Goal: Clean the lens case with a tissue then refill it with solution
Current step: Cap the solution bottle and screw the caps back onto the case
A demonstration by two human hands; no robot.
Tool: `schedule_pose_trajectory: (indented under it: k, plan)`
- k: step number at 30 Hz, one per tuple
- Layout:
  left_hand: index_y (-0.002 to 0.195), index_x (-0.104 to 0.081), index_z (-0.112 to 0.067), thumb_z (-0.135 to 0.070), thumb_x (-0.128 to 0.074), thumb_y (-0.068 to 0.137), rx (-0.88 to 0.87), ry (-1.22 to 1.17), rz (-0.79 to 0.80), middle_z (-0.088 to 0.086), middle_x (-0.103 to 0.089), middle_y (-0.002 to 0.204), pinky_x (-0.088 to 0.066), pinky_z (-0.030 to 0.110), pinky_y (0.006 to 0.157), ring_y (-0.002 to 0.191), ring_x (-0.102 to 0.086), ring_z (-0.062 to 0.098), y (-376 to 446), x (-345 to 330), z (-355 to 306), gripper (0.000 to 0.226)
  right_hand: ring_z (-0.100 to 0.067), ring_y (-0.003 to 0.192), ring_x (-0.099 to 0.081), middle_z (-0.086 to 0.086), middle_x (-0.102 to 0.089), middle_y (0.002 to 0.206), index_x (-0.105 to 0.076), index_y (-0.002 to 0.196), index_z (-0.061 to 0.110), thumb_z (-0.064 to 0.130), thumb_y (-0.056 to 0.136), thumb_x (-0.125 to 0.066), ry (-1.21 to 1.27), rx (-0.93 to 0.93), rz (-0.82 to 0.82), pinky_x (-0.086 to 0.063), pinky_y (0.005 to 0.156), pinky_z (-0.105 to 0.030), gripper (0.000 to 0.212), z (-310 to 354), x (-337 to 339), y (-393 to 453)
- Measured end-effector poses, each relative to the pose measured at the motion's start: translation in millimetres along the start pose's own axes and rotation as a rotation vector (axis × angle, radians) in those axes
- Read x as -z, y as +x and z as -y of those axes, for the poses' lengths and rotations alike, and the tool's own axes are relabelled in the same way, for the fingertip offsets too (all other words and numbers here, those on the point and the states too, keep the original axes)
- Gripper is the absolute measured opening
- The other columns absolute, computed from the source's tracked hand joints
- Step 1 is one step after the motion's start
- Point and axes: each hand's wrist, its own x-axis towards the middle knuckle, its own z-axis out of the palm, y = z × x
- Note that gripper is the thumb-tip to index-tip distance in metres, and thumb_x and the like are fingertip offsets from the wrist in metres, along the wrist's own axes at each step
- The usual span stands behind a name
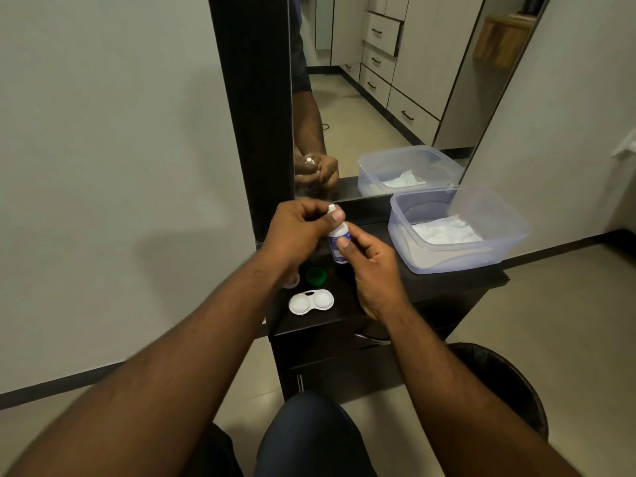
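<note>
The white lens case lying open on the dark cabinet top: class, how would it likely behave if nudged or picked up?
The lens case looks like thin moulded plastic, so probably light and stiff. It lies flat on two joined wells, so it would likely slide across the smooth cabinet top rather than roll or tip. With no caps on the wells, any liquid inside could spill if it is tilted.

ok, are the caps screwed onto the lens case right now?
No. The lens case lies with both wells uncovered, and the green cap sits loose on the cabinet top behind it.
</note>
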Motion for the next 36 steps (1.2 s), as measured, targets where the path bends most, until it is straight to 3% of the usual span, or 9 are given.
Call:
schedule_pose_trajectory:
  k: [5, 9, 14, 18, 21, 24, 30, 32, 36]
  plan:
    - [0.093, -0.072, -0.009, -0.018, -0.074, 0.079, -0.046, -0.007, -0.063, 0.002, -0.072, 0.086, -0.055, 0.017, 0.065, 0.075, -0.071, 0.007, -4, 0, -7, 0.016, -0.016, 0.105, -0.062, -0.002, -0.065, 0.115, -0.059, 0.12, 0.027, 0.01, 0.072, -0.078, -0.058, -0.026, 0.028, -0.054, 0.087, -0.032, 0.054, -1, -1, 1]
    - [0.095, -0.072, -0.005, -0.015, -0.074, 0.079, -0.008, -0.087, -0.05, 0.003, -0.072, 0.084, -0.053, 0.014, 0.059, 0.068, -0.07, 0.004, -7, -2, -6, 0.019, -0.01, 0.089, -0.065, -0.001, -0.069, 0.099, -0.064, 0.11, 0.016, 0.005, 0.073, -0.077, -0.058, 0.015, -0.023, -0.054, 0.077, -0.024, 0.041, 2, -1, -2]
    - [0.098, -0.071, -0.015, -0.014, -0.068, 0.084, -0.084, -0.004, 0.12, 0.0, -0.073, 0.096, -0.057, 0.025, 0.079, 0.09, -0.07, 0.011, -6, 11, -2, 0.014, -0.004, 0.079, -0.066, 0.004, -0.071, 0.087, -0.066, 0.103, 0.017, -0.002, 0.076, -0.071, -0.012, -0.006, -0.005, -0.052, 0.072, -0.018, 0.033, 6, 0, -5]
    - [0.123, -0.056, -0.023, -0.007, -0.064, 0.087, -0.065, -0.093, 0.16, 0.004, -0.062, 0.118, -0.054, 0.023, 0.084, 0.099, -0.064, 0.012, -7, 22, 4, 0.04, -0.012, 0.087, -0.068, -0.001, -0.072, 0.092, -0.066, 0.105, 0.013, -0.002, 0.076, -0.071, 0.06, -0.033, -0.07, -0.055, 0.081, -0.026, 0.033, 6, -2, -1]
    - [0.118, -0.057, -0.026, -0.004, -0.067, 0.085, -0.03, 0.299, 0.222, 0.004, -0.055, 0.122, -0.051, 0.018, 0.083, 0.105, -0.059, 0.014, -13, 44, 15, 0.041, -0.011, 0.086, -0.067, 0.0, -0.07, 0.093, -0.063, 0.106, 0.014, -0.002, 0.075, -0.072, -0.029, -0.042, -0.216, -0.055, 0.079, -0.024, 0.036, 4, -6, 6]
    - [0.124, -0.057, -0.028, -0.006, -0.068, 0.085, 0.03, 0.611, 0.396, -0.001, -0.049, 0.128, -0.048, 0.026, 0.098, 0.119, -0.053, 0.017, -21, 65, 22, 0.046, -0.006, 0.086, -0.062, 0.005, -0.066, 0.097, -0.061, 0.113, 0.016, 0.004, 0.074, -0.076, -0.362, -0.001, -0.239, -0.05, 0.077, -0.019, 0.044, 6, -6, 14]
    - [0.147, -0.031, -0.029, -0.004, -0.071, 0.081, 0.027, 0.852, 0.534, 0.002, -0.049, 0.142, -0.049, 0.031, 0.097, 0.122, -0.054, 0.02, -21, 73, 16, 0.081, -0.011, 0.096, -0.06, 0.002, -0.064, 0.105, -0.059, 0.119, 0.018, 0.013, 0.071, -0.08, -0.615, -0.012, -0.16, -0.051, 0.088, -0.027, 0.052, 3, 2, 21]
    - [0.148, -0.024, -0.032, -0.006, -0.074, 0.079, 0.015, 0.892, 0.549, 0.005, -0.053, 0.138, -0.052, 0.033, 0.094, 0.117, -0.057, 0.021, -18, 72, 12, 0.089, -0.008, 0.096, -0.058, 0.002, -0.061, 0.108, -0.055, 0.127, 0.02, 0.015, 0.069, -0.082, -0.581, 0.024, -0.199, -0.051, 0.085, -0.021, 0.064, 2, 4, 16]
    - [0.144, -0.033, -0.029, -0.01, -0.074, 0.079, -0.031, 0.909, 0.601, 0.003, -0.057, 0.133, -0.054, 0.03, 0.091, 0.113, -0.058, 0.017, -16, 70, 8, 0.079, -0.008, 0.077, -0.058, -0.007, -0.065, 0.09, -0.067, 0.103, 0.02, 0.011, 0.078, -0.074, -0.479, 0.132, -0.16, -0.051, 0.073, -0.021, 0.027, 5, 10, -8]
